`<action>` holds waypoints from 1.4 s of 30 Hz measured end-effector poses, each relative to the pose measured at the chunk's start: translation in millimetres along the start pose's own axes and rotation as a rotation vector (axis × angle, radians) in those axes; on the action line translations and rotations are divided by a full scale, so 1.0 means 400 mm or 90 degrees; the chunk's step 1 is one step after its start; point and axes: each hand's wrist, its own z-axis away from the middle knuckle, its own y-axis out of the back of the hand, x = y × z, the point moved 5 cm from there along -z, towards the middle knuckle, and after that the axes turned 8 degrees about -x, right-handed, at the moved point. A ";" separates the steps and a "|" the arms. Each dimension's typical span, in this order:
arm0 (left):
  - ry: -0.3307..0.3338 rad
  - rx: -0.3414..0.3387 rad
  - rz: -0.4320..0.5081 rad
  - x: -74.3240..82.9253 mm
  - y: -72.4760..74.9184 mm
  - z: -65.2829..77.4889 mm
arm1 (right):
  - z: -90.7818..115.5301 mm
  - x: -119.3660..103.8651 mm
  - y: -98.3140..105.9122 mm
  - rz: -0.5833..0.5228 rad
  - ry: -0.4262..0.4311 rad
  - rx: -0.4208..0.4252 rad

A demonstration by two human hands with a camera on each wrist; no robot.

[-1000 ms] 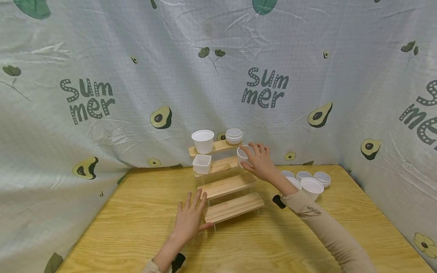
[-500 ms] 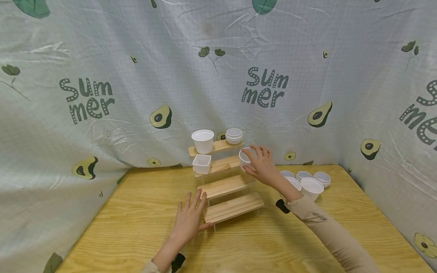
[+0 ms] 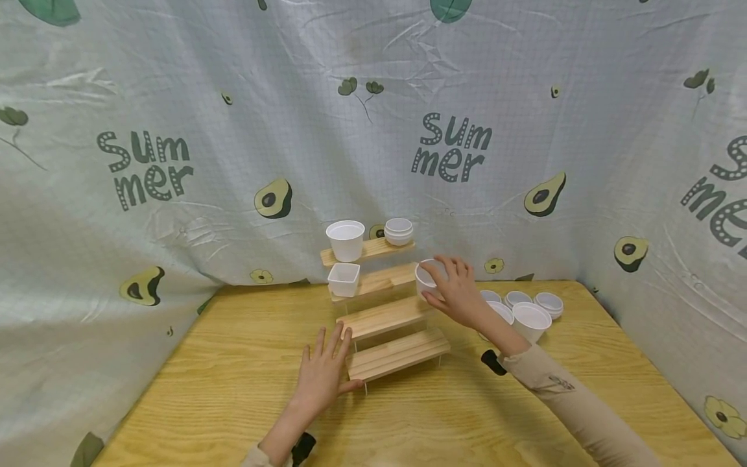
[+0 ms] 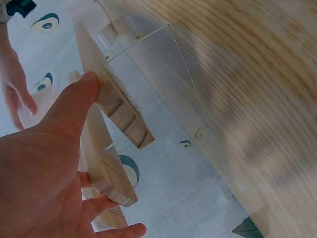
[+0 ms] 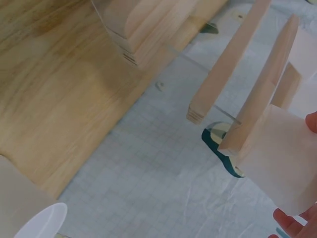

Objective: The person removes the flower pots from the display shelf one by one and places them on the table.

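Observation:
In the head view a stepped wooden display stand (image 3: 385,318) has several boards on clear supports. My right hand (image 3: 458,292) grips a white round pot (image 3: 427,280) by its rim, at the right end of the second board from the top. In the right wrist view that pot (image 5: 280,158) is upside down in the picture, close against a board's end. My left hand (image 3: 321,373) lies with spread fingers at the stand's left end; its thumb touches the lowest board (image 4: 119,109). A round pot (image 3: 345,241), a small ridged pot (image 3: 399,231) and a square pot (image 3: 343,280) stand on the upper boards.
Several more white pots (image 3: 531,321) stand together on the wooden table (image 3: 251,363), right of the stand and behind my right forearm. A printed cloth (image 3: 327,149) hangs behind the table and at both sides.
My right hand has moved a little to the right and down with the round pot in its grip. The left hand stays at the stand's end.

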 end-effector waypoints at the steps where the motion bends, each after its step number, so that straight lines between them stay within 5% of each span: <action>1: 0.000 0.000 0.000 0.000 0.001 0.000 | 0.004 0.000 0.000 -0.002 0.000 -0.003; 42: -0.005 0.010 0.010 0.000 0.002 0.001 | 0.240 0.026 0.028 -0.001 -0.026 -0.016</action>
